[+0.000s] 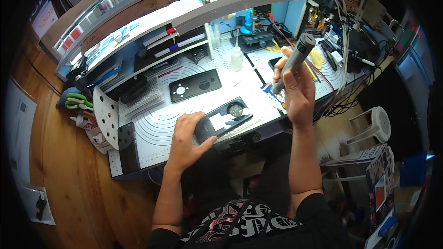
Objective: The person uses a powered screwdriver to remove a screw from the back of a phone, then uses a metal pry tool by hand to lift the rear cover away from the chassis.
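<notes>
A dark smartphone lies near the front edge of the bench, with a round camera module and a pale patch on its upward side. My left hand grips its left end, fingers on the far side and thumb on the near edge. Raised above the bench to the right, my right hand is closed around a thick grey pen-shaped electric screwdriver. The tool's lower tip is partly hidden by my fingers. Behind the smartphone rests a black phone case with camera cut-outs.
A white bottle stands at the back, near a blue-topped holder. Bubble wrap and a dark slab lie left. Cables hang over the bench's right side, above a white stool. A lamp bar crosses overhead.
</notes>
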Motion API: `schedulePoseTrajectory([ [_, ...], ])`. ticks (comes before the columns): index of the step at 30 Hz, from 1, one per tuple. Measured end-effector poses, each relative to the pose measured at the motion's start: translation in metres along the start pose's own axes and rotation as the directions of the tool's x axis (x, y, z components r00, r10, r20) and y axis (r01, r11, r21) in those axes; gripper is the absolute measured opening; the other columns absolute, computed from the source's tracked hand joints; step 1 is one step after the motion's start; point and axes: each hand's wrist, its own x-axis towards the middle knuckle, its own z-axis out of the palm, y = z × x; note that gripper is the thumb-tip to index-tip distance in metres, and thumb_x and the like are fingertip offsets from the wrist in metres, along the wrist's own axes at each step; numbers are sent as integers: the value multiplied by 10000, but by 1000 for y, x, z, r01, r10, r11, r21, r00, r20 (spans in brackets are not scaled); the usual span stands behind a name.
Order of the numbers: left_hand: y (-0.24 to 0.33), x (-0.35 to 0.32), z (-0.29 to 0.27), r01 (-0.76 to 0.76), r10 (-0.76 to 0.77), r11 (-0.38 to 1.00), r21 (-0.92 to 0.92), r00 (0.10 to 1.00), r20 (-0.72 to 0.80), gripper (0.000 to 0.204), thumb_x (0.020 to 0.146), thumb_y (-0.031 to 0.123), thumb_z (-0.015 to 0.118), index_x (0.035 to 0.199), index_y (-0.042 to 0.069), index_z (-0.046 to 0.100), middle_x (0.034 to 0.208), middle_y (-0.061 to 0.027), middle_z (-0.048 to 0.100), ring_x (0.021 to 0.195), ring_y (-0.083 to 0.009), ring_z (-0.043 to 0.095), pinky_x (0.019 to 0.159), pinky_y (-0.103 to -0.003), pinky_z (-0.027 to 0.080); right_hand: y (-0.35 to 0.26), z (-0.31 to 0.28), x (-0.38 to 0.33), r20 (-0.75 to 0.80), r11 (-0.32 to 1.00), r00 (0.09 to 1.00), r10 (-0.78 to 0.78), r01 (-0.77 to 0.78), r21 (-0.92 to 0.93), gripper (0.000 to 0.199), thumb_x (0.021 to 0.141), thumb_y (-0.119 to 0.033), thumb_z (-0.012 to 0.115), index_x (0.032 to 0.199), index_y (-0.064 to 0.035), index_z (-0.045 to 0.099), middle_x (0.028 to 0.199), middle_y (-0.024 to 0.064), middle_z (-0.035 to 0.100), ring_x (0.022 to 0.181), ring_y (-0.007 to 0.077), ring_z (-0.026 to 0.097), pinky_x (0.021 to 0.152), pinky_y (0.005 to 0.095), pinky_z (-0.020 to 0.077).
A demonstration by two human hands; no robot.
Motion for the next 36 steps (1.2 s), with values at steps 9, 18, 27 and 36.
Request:
schedulePoseTrajectory([
  [9,30,31,0,-34,20,997,66,979,201,725,715,198,861,1346,-14,573,1285,-188,631,1218,-352,546,1073,-417,437,17,-151,42,-198,291,978,70,-210,-933,338,872,-170,755,1167,-25,672,893,193,736,851,310,730,729,397,542],
  [18,20,34,4,-8,-16,996,86,962,274,716,727,251,852,1348,10,589,1217,-166,645,1178,-315,532,1055,-397,435,72,-161,45,32,-49,997,67,35,-998,272,874,-185,725,1079,-7,701,922,230,711,895,435,682,787,514,538],
  [27,22,30,7,-61,50,997,57,985,168,664,713,216,822,1321,50,614,1214,-158,629,1172,-324,533,1051,-413,437,78,-160,48,41,-150,996,82,53,-987,289,897,-201,706,1088,16,715,1003,207,684,982,384,644,858,469,521],
  [36,19,37,-6,27,-23,998,-58,997,68,625,725,193,816,1320,91,650,1264,-167,630,1178,-332,606,1044,-395,458,30,-86,19,229,217,961,-156,259,-941,221,917,-162,697,1063,2,715,1008,148,686,989,351,617,892,441,472],
])
